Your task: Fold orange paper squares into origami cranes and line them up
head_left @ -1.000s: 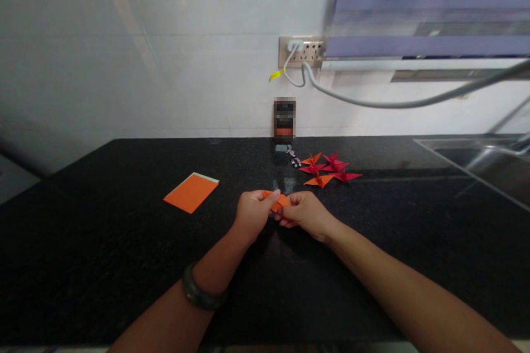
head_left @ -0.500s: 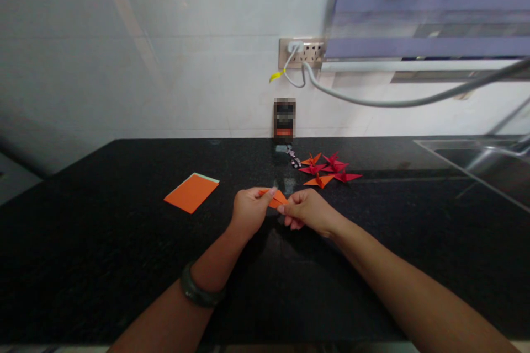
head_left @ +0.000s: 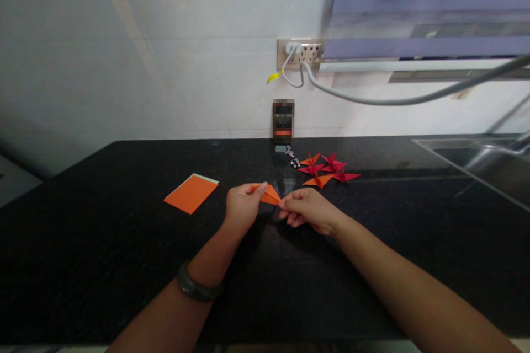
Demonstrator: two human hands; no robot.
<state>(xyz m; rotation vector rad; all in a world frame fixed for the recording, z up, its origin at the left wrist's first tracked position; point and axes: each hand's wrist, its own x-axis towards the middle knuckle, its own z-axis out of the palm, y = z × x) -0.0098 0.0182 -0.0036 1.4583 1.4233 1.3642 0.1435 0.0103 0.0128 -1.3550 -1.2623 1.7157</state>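
Observation:
Between my hands, above the dark counter, is a folded piece of orange paper (head_left: 270, 194) with a crease line along it. My left hand (head_left: 242, 207) grips its left end, thumb on top. The paper's pointed right tip is pinched by the thumb and fingers of my right hand (head_left: 308, 209). Beyond my right hand stand several folded paper cranes, among them an orange crane (head_left: 318, 180) and a red crane (head_left: 344, 176). Left of my hands lies a stack of square paper (head_left: 191, 194), orange on top with a pale green edge showing.
Against the tiled wall leans a phone-like object (head_left: 284, 120), its face pixelated, with a beaded strap (head_left: 293, 159) in front. A grey cable (head_left: 385, 101) hangs from the wall socket (head_left: 308, 52). A sink (head_left: 476, 165) is set into the counter (head_left: 103, 253) at right.
My left hand has shifted slightly left with the orange paper, drawing apart from my right hand. More of the paper's narrow right point now shows.

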